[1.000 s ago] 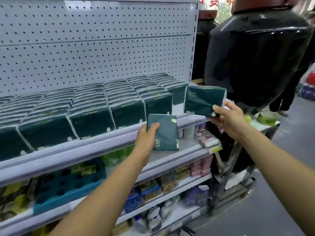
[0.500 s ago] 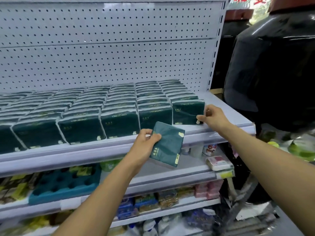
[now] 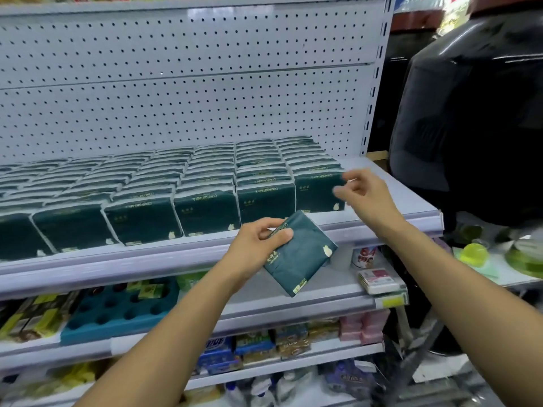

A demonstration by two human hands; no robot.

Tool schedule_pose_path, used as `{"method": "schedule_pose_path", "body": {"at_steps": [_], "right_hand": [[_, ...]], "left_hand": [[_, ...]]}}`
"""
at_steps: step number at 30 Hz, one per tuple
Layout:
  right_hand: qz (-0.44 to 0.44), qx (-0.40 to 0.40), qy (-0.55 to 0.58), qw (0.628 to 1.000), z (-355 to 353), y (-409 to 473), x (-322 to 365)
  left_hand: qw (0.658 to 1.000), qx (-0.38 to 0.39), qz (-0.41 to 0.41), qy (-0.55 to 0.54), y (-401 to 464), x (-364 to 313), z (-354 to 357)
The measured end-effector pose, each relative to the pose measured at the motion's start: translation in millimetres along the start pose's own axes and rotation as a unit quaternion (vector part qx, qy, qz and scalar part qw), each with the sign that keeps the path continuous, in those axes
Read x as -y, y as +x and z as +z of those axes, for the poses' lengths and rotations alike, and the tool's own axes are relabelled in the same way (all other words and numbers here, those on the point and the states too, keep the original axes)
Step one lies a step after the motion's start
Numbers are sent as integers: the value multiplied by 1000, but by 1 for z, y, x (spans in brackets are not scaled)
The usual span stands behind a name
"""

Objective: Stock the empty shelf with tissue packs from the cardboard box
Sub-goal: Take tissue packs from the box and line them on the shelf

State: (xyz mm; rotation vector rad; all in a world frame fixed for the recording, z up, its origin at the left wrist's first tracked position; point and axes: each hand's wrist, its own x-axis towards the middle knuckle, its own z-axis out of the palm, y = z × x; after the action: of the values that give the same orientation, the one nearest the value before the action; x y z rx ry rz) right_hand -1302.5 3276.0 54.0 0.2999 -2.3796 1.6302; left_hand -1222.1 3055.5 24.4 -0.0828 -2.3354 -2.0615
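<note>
Dark green tissue packs [image 3: 205,212] stand in several rows on the white shelf [image 3: 390,189], front to back. My left hand [image 3: 258,245] grips one loose tissue pack [image 3: 299,254] by its upper left corner, tilted, just below and in front of the shelf's front rail. My right hand [image 3: 361,195] hovers at the right end of the rows, beside the rightmost front pack [image 3: 317,195], fingers loosely spread and holding nothing. The cardboard box is out of view.
A white pegboard back panel [image 3: 188,83] rises behind the rows. Lower shelves carry a blue tray [image 3: 117,312], a pink-and-white box [image 3: 379,280] and small goods. A large black glossy jar [image 3: 470,113] stands to the right, with green items [image 3: 473,251] on a low table.
My right hand set its pack at the right end of the front row, let go and drew back slightly. My left hand kept its pack, which is now more tilted.
</note>
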Motion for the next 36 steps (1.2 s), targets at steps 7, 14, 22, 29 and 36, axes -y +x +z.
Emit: {"method": "schedule_pose_path", "body": {"at_steps": [7, 14, 22, 29, 36], "right_hand": [[22, 245, 30, 969, -12, -25, 11], [18, 48, 83, 995, -33, -2, -15], [46, 4, -85, 995, -11, 29, -35], [21, -20, -112, 993, 9, 32, -31], [25, -25, -154, 987, 11, 29, -30]], "left_hand": [[987, -50, 111, 103, 7, -30, 25], [825, -190, 242, 473, 28, -24, -17], [728, -131, 193, 645, 52, -18, -27], [739, -154, 189, 629, 51, -22, -22], [736, -147, 182, 635, 52, -23, -22]]}}
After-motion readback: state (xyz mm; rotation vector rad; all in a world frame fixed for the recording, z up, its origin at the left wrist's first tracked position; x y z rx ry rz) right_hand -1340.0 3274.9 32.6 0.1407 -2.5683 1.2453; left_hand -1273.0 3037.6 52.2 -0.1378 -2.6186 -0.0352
